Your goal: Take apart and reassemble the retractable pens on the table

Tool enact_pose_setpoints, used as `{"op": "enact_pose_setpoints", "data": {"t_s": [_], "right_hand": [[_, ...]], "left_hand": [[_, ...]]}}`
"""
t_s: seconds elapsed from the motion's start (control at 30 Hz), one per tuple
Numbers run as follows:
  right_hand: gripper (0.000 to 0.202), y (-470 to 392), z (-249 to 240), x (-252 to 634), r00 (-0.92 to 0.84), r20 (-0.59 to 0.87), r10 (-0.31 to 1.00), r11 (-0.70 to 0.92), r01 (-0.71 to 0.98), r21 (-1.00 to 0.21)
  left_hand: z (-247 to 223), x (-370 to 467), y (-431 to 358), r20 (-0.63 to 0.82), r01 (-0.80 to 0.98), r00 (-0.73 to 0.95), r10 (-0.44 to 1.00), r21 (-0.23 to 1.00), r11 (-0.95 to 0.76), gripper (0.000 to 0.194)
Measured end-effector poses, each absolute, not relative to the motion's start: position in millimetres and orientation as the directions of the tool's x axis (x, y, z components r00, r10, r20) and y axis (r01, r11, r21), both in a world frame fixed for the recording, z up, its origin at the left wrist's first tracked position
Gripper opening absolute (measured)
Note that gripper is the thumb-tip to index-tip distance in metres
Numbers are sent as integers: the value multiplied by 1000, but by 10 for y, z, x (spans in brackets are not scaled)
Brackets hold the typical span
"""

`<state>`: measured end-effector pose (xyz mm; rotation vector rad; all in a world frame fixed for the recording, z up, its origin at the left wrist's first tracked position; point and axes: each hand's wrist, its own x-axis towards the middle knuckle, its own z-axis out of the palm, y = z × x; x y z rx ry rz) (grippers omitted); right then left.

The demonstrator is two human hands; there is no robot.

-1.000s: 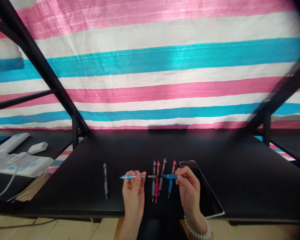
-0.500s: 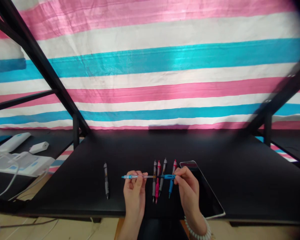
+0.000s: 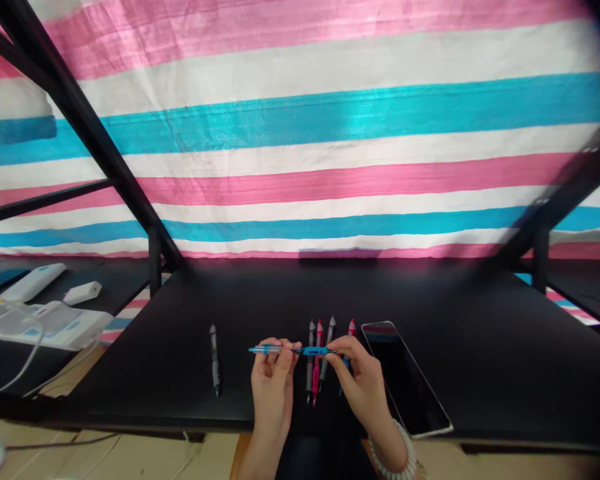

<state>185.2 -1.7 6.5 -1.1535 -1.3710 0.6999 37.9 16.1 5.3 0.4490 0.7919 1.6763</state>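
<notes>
A blue pen [image 3: 312,351] with a clear barrel lies level between my two hands, above the desk. My left hand [image 3: 274,377] pinches its clear part, the light-blue end poking out to the left. The fingertips of my right hand [image 3: 357,373] close on the far right end of its blue part. Beneath and behind the hands, several pens lie on the desk, among them a pink pen [image 3: 317,373] and a grey pen [image 3: 311,370]. A red-tipped pen [image 3: 351,328] is partly hidden by my right hand. Another grey pen [image 3: 215,360] lies apart on the left.
A tablet-like device [image 3: 410,380] with a dark screen lies right of my right hand. The black desk [image 3: 470,333] has metal frame bars on both sides. White chargers and a power strip [image 3: 80,330] with cables sit at far left. A striped sheet [image 3: 330,153] hangs behind.
My right hand has moved left with the blue part, towards my left hand. The pale middle stretch between the two parts is now largely covered, and the pen looks shorter.
</notes>
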Motion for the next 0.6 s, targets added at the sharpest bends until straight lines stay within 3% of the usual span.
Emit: {"op": "enact_pose_setpoints", "data": {"t_s": [0.27, 0.4, 0.47, 0.5, 0.6], "right_hand": [[39, -9, 86, 1886, 63, 376, 925, 340, 310, -888], [19, -17, 87, 1852, 1, 379, 925, 361, 298, -883], [38, -18, 82, 1828, -8, 382, 924, 367, 300, -881], [36, -18, 78, 1820, -5, 383, 924, 367, 296, -882], [11, -13, 76, 1826, 5, 385, 923, 367, 290, -884]], "left_hand": [[48, 371, 143, -127, -703, -233, 964, 707, -77, 40], [41, 370, 156, -149, -723, -278, 949, 683, -104, 42], [41, 367, 161, -155, -727, -296, 943, 677, -117, 42], [43, 365, 162, -157, -728, -300, 941, 675, -120, 41], [54, 363, 161, -166, -732, -300, 939, 671, -116, 42]]}}
